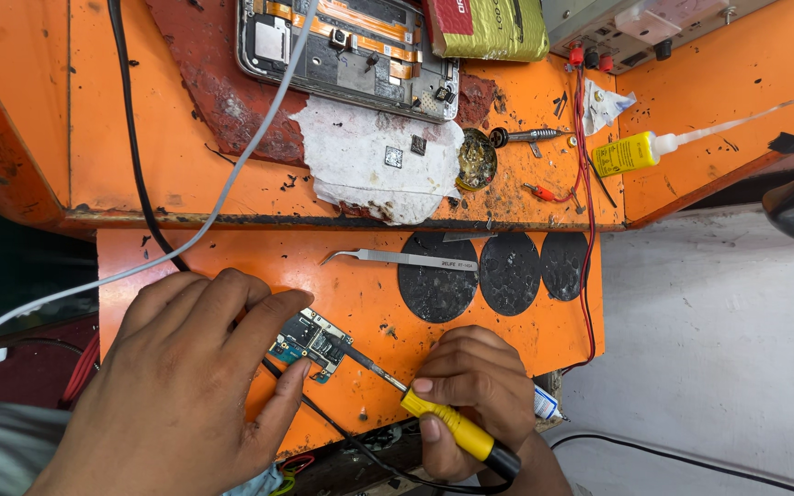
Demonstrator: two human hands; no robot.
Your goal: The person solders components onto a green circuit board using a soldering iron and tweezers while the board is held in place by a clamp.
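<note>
Under the left hand (186, 386), most of a small circuit board (310, 342) is hidden; only its blue-green right part shows between the thumb and forefinger, which pinch it flat against the orange bench (360, 294). The right hand (472, 390) is closed around the yellow handle of a soldering iron (434, 413), its thin metal tip touching the board's right edge. The iron's black cord runs off the bottom of the view, so its end cannot be seen.

Further back, an opened phone (346, 50) lies face down, its top cut off by the frame. Just in front of it sits a stained white cloth (383, 170) carrying two tiny dark chips. Beside the cloth stands a small round tin (476, 163) holding a yellowish, crusted paste; what it is exactly is hard to tell. A yellow squeeze bottle (631, 152) with a long nozzle lies on its side to the right.

Tweezers (402, 260) rest near three dark round pads (507, 273). Between the tweezers and the hands the bench lies bare. Its right edge drops off just past the pads, close to the right hand, with grey floor (719, 321) beyond.
</note>
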